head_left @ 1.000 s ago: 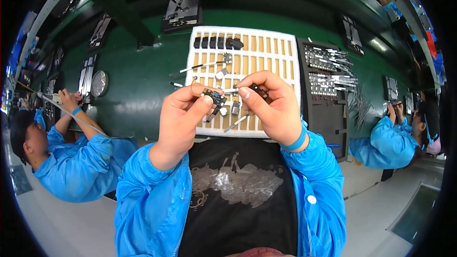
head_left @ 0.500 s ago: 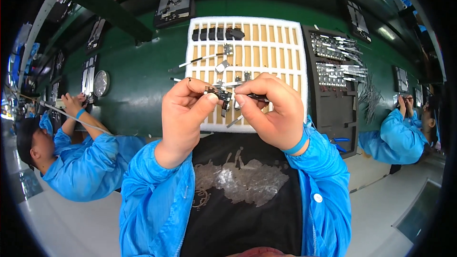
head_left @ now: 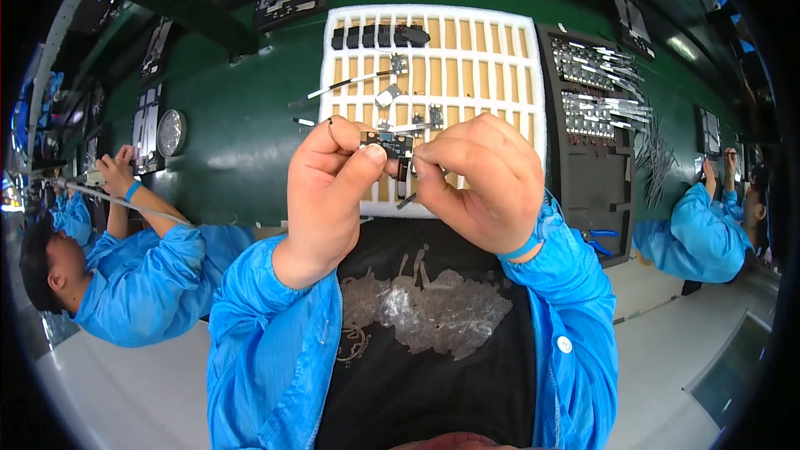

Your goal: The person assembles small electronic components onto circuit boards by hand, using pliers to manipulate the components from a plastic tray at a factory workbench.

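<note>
My left hand (head_left: 329, 192) pinches a small dark circuit board (head_left: 387, 144) between thumb and fingers, above the near part of a white foam tray (head_left: 540, 117). A short black strip (head_left: 403, 170) hangs from the board's lower right side. At the board's right end, my right hand (head_left: 487, 183) has its thumb and forefinger closed; what lies between those fingertips is too small to make out. Beyond the hands, small boards with strip cables (head_left: 398, 64) and a little white-faced part (head_left: 387, 96) rest on the tray. Several black pieces (head_left: 379, 36) fill slots in its far row.
On the right, a dark tray (head_left: 612, 187) holds rows of small boards with cables (head_left: 596, 75) and blue-handled pliers (head_left: 598, 243). Loose thin strips (head_left: 654, 167) lie beside it. A round dish (head_left: 172, 133) stands on the green table at left. Co-workers in blue sit on both sides.
The board has turned from a slant to nearly level, its face now showing more. My right fingertips remain at its right end. The whole view has shifted slightly, with the tray now higher.
</note>
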### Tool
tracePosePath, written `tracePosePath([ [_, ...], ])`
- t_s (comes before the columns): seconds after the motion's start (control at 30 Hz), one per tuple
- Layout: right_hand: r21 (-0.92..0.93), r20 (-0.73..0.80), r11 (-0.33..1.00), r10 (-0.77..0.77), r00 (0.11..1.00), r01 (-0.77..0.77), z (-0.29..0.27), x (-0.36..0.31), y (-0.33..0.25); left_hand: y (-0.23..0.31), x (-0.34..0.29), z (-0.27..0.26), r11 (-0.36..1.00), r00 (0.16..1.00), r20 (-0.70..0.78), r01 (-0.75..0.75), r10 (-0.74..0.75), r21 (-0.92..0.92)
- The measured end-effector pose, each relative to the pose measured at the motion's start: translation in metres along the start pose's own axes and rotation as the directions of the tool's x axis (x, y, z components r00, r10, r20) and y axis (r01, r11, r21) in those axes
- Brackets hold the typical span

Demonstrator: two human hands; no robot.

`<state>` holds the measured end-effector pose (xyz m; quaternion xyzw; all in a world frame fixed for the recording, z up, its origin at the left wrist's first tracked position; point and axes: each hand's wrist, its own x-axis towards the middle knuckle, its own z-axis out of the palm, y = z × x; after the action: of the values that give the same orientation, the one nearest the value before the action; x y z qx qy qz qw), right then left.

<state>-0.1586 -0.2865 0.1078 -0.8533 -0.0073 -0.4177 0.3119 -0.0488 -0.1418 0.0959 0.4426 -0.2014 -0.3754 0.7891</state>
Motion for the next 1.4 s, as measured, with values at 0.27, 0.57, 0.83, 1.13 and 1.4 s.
tracePosePath([
  [0.27,-0.068,0.043,0.996,-0.051,0.998,0.054,0.001,0.0,0.002,0.001,-0.001,-0.001,0.999,0.999,-0.029,0.037,-0.036,0.025],
  [0.57,-0.158,0.096,0.969,-0.178,0.979,0.191,0.001,0.0,0.006,-0.002,-0.001,-0.006,0.999,0.998,-0.031,0.052,-0.052,-0.014],
  [0.83,-0.275,0.145,0.926,-0.227,0.963,0.26,0.001,0.001,0.006,-0.003,-0.001,-0.008,0.994,0.993,-0.065,0.099,-0.096,0.048],
  [1.13,-0.303,0.194,0.916,-0.213,0.958,0.265,-0.001,-0.001,0.005,-0.008,-0.001,-0.007,0.996,0.996,-0.093,0.027,-0.019,0.082],
  [1.4,-0.312,0.211,0.916,-0.194,0.958,0.254,-0.001,-0.001,0.005,-0.011,0.0,-0.008,0.99,0.997,-0.071,-0.017,0.027,0.139],
])
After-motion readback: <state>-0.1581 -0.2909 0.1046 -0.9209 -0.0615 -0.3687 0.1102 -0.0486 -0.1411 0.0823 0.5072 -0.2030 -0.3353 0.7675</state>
